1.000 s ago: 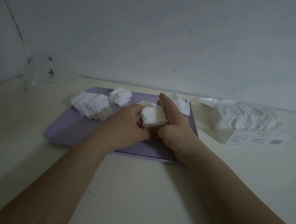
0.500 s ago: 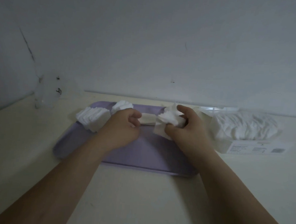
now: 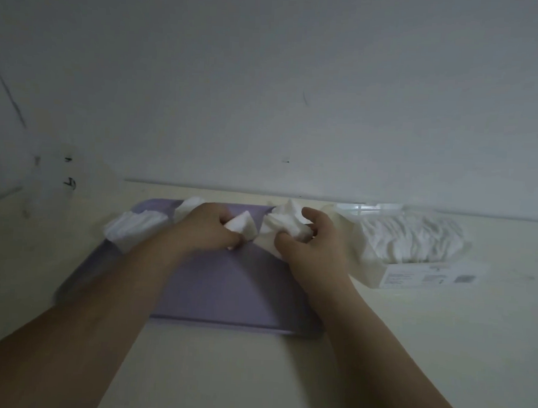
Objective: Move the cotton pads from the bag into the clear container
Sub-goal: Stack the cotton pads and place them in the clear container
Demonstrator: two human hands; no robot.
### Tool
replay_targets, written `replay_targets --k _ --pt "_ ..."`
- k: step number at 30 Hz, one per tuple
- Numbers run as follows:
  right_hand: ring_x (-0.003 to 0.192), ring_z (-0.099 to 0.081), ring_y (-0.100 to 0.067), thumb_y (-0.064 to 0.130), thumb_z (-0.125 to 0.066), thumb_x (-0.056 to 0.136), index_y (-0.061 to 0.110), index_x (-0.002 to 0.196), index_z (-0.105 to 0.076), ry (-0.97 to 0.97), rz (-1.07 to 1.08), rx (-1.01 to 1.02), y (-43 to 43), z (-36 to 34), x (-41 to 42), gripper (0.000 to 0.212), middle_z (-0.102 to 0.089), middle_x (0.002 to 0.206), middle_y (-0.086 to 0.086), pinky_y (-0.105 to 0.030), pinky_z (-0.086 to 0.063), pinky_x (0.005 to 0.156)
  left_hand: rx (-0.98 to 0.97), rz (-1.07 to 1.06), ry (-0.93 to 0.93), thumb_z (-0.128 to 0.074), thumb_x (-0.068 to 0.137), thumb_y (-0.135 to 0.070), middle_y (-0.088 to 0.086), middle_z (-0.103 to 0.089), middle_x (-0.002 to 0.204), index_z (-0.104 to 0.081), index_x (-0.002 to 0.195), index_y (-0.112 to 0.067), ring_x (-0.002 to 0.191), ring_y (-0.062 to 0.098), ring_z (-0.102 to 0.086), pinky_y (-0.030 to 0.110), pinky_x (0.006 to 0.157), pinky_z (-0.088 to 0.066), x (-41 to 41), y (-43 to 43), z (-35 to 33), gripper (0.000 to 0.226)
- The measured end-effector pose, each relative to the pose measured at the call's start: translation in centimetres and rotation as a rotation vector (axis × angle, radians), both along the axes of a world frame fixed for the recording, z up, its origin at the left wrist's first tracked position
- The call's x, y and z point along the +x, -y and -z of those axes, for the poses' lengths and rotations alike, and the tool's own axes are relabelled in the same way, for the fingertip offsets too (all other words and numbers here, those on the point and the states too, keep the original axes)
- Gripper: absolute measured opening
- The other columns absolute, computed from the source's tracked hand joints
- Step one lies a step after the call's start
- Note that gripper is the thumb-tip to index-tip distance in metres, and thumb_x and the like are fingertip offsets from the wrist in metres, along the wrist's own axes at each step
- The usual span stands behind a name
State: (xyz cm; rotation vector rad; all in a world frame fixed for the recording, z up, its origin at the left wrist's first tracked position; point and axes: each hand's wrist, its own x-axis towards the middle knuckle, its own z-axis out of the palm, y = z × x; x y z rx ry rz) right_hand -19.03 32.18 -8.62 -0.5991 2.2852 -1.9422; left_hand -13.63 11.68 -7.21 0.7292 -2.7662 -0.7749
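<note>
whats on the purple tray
A fanned stack of cotton pads and a smaller pile lie at the tray's far left. The left hand grips pads, the right hand a wad; they hide the far middle.

free: tray (image 3: 219, 288) near half | left: pad stack (image 3: 135, 231) | right: bag (image 3: 412, 242)

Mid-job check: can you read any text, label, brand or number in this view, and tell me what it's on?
White label on the front of the pad-filled package: print blocks and a code-like square, too blurred to read.
Clear plastic item at far left: two black marks, not legible.
No other text visible.
</note>
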Motion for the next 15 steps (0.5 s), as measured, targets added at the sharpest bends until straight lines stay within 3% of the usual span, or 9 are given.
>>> replay_targets --k 3,7,10,12,15 --pt "0.088 -0.064 -0.002 0.011 -0.076 0.088 0.020 0.142 -0.053 0.008 -0.014 -0.016 0.0 0.0 0.0 0.059 -0.058 0.100 0.017 -0.014 -0.052 0.073 0.182 -0.015 -0.185 -0.085 0.076 -0.032 0.005 -0.068 0.077 -0.068 0.077 -0.018 0.074 0.019 -0.059 0.029 0.062 -0.039 1.8 -0.3 0.0 0.022" --pt "0.102 -0.067 -0.013 0.018 -0.079 0.088 0.021 0.143 -0.054 0.012 -0.010 -0.035 -0.1 0.1 -0.1 0.061 -0.060 0.107 0.016 -0.037 -0.058 0.096 0.586 0.078 -0.394 -0.079 0.089 -0.017 0.003 -0.071 0.073 -0.073 0.097 -0.019 0.065 0.015 -0.057 0.028 0.054 -0.039 5.1 -1.4 -0.9 0.010" --pt "0.097 -0.070 -0.011 0.019 -0.082 0.087 0.028 0.134 -0.058 0.035 -0.042 -0.064 -0.1 0.2 -0.2 0.053 -0.066 0.110 0.010 -0.035 -0.061 0.089 0.826 0.161 -0.417 -0.066 0.099 -0.010 -0.003 -0.065 0.074 -0.072 0.103 -0.012 0.065 0.009 -0.055 0.024 0.051 -0.033 6.5 -2.7 -0.9 0.008" --pt "0.097 -0.072 -0.011 0.021 -0.086 0.085 0.029 0.130 -0.059 0.055 -0.100 -0.075 0.0 0.2 -0.2 0.053 -0.069 0.113 0.005 -0.033 -0.062 0.087 0.867 0.194 -0.408 -0.062 0.101 -0.010 0.002 -0.062 0.075 -0.071 0.104 -0.009 0.065 0.010 -0.053 0.024 0.051 -0.033 6.9 -3.1 -0.2 0.009" --pt "0.101 -0.073 -0.014 0.030 -0.091 0.073 0.023 0.138 -0.059 0.072 -0.172 -0.061 -0.1 0.3 -0.3 0.073 -0.070 0.119 0.000 -0.033 -0.062 0.086 0.726 0.229 -0.381 -0.076 0.093 -0.018 0.008 -0.063 0.074 -0.073 0.105 -0.018 0.064 0.014 -0.053 0.024 0.051 -0.039 7.0 -3.0 0.7 0.012"
